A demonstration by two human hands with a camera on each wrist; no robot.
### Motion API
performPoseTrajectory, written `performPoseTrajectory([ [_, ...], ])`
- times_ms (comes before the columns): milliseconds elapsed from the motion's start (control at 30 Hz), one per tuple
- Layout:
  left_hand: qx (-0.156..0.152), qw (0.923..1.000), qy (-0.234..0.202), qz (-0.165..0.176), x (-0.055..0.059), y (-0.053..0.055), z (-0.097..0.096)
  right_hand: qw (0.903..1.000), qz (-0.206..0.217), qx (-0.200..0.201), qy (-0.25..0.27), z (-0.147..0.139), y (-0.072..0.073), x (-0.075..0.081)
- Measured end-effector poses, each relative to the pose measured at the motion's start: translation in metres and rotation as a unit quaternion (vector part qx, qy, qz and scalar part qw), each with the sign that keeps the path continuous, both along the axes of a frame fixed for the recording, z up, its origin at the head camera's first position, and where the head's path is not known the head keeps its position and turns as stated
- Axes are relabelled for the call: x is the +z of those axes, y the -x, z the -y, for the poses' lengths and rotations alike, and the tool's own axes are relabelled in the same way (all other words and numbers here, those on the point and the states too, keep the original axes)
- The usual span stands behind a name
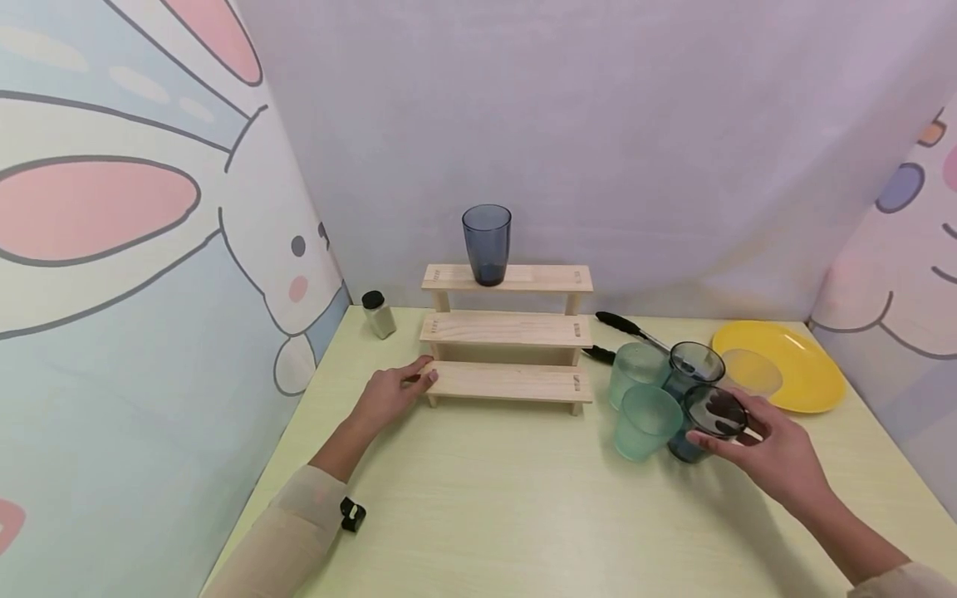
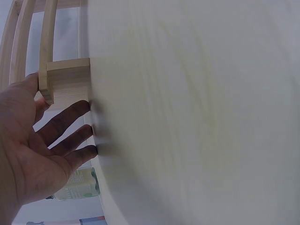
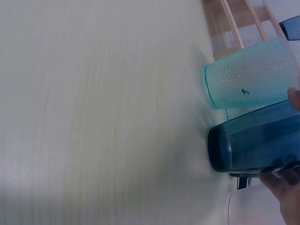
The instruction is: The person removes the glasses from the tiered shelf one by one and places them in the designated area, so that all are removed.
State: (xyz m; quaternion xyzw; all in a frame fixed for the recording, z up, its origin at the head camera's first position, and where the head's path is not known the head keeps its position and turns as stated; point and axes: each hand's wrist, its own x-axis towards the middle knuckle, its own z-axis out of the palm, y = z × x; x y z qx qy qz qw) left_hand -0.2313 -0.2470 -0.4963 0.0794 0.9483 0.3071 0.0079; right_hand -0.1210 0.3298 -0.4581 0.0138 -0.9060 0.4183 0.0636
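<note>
My left hand pinches the left end of the lowest board of a three-step wooden rack, thumb and index finger at the board's end. In the left wrist view, the other fingers reach down to the tabletop. My right hand holds a dark blue glass near its rim, thumb on one side and fingers on the other. Beside it are a second dark blue glass and two frosted green cups, all upright. Another blue glass stands on the rack's top step.
A yellow plate lies at the back right, with a clear frosted cup by it. Black-handled utensils lie behind the cups. A small black-capped jar stands left of the rack. Walls border the table at back and sides.
</note>
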Motion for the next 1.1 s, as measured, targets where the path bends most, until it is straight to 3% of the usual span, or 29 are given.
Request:
performPoseTrajectory([
  [800, -0.002, 1.0000, -0.002, 0.001, 0.003, 0.001, -0.001, 0.9991, -0.006, 0.010, -0.041, 0.003, 0.003, 0.007],
  [1100, 0.001, 1.0000, 0.000, 0.005, 0.002, 0.000, 0.000, 0.9991, -0.031, 0.020, -0.022, -0.001, 0.003, 0.013],
])
